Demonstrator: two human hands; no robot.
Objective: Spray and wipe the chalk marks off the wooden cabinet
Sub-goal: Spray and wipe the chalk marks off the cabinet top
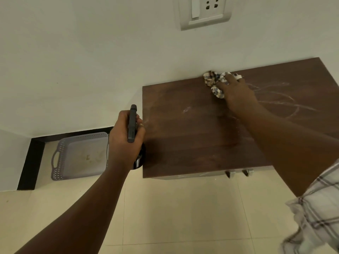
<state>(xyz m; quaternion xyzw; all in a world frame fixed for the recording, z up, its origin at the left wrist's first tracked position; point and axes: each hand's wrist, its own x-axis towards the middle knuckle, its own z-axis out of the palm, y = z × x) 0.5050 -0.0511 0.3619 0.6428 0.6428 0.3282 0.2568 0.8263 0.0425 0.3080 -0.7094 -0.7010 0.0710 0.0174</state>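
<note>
The dark wooden cabinet (192,136) stands against the white wall, its top seen from above. White chalk marks (286,101) curve across the right part of the top; a small smear (187,109) lies nearer the middle. My right hand (236,94) grips a crumpled patterned cloth (213,81) and presses it on the top near the back edge. My left hand (126,140) grips a dark spray bottle (132,123) just left of the cabinet's left edge, nozzle pointing away from me.
A grey plastic basket (82,156) sits on the floor left of the cabinet, against the wall. A white wall socket (205,11) is above. Metal handles (238,173) show at the cabinet's front edge. Beige floor tiles lie below.
</note>
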